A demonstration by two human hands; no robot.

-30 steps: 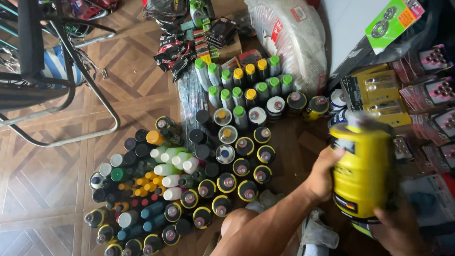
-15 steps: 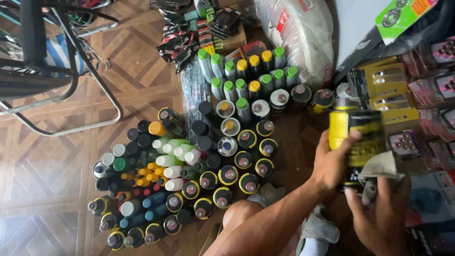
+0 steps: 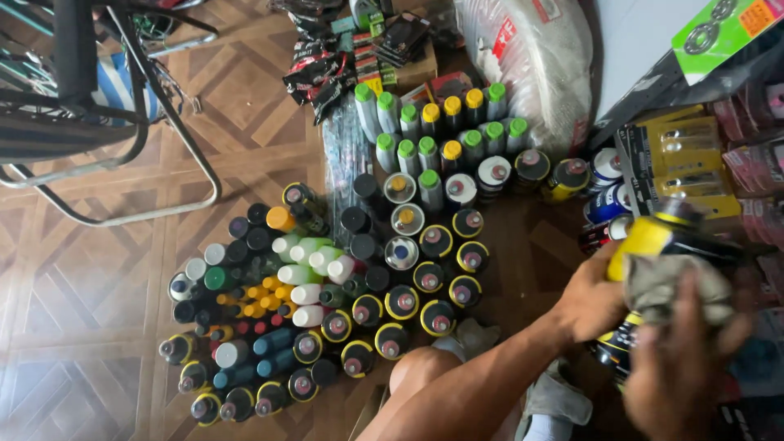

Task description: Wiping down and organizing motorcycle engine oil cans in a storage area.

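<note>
The left hand (image 3: 592, 298) grips a yellow-black spray can (image 3: 649, 245), tilted top up-right; the right hand (image 3: 682, 367) presses a grey rag (image 3: 674, 286) against it.

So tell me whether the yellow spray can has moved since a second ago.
Yes. The yellow spray can has dropped lower and tilted, further below the yellow boxes, with the right hand pressing a cloth on it.

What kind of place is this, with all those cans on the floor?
Probably a small shop or its stockroom, maybe for hardware or paint. Dozens of spray cans stand in rows on the wooden floor, packaged goods hang or lean at the right, and a big white sack sits behind the cans.
</note>
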